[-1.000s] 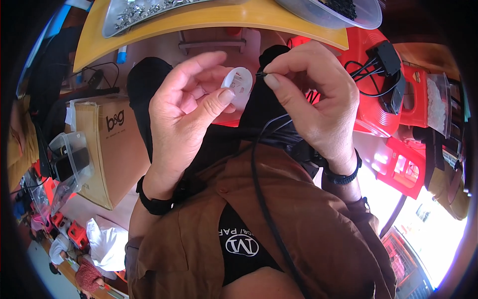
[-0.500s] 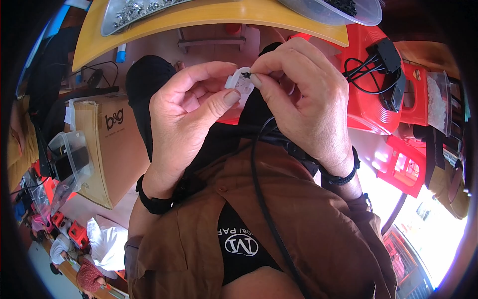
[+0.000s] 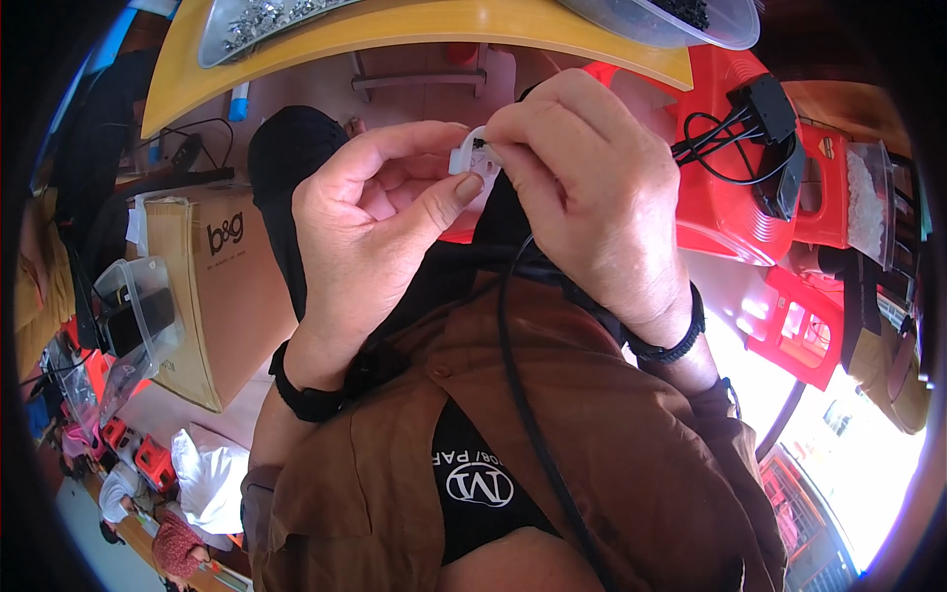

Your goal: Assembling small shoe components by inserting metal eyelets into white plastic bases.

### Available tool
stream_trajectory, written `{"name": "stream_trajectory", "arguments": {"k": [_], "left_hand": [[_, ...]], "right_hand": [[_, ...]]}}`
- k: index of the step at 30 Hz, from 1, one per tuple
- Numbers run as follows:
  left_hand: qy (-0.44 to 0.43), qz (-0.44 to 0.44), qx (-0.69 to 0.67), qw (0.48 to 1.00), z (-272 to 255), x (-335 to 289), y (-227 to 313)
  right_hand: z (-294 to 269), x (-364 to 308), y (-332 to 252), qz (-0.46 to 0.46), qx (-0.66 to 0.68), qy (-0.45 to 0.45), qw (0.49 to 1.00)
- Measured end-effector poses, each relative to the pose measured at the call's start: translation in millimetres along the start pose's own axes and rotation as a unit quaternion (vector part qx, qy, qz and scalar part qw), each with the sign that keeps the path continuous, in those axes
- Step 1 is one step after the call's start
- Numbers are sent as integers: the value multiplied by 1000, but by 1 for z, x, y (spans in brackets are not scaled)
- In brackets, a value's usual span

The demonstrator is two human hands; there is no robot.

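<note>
Between thumb and fingers, my left hand (image 3: 380,212) holds a small white plastic part (image 3: 461,162) with a curved rim. My right hand (image 3: 597,183) pinches at the part's right side, its thumb and forefinger closed together. A tiny black piece (image 3: 479,144) shows at those fingertips, against the inside of the white part; my fingers hide most of it. Both hands are raised above my lap, just short of the table edge.
A yellow table (image 3: 434,41) bears a tray (image 3: 212,49) of small silver metal parts and a clear bowl (image 3: 725,30) of black pieces. Right stands a red stool (image 3: 735,222) with black cabled boxes (image 3: 764,109). A cardboard box (image 3: 237,286) stands left.
My right hand has moved slightly left, bringing its fingertips and the black piece further into the white part. My left hand has barely shifted.
</note>
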State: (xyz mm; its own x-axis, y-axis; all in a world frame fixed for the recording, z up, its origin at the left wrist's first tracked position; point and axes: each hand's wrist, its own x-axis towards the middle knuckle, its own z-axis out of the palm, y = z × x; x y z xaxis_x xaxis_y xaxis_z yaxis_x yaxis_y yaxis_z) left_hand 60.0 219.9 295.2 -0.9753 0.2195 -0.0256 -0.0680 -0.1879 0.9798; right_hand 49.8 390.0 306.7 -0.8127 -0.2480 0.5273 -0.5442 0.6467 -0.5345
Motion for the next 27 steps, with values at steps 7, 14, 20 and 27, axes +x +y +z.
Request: {"name": "stream_trajectory", "arguments": {"k": [7,14,20,27], "left_hand": [[19,47,-36,998,-1,2,-9],[32,45,-30,998,1,5,-8],[31,31,-31,999,1,4,-9],[26,81,-29,996,3,7,-7]], "right_hand": [[7,-3,1,56,93,34,993],[12,-11,5,259,447,-11,856],[15,-12,5,234,346,26,908],[13,-9,-1,180,313,82,929]]}}
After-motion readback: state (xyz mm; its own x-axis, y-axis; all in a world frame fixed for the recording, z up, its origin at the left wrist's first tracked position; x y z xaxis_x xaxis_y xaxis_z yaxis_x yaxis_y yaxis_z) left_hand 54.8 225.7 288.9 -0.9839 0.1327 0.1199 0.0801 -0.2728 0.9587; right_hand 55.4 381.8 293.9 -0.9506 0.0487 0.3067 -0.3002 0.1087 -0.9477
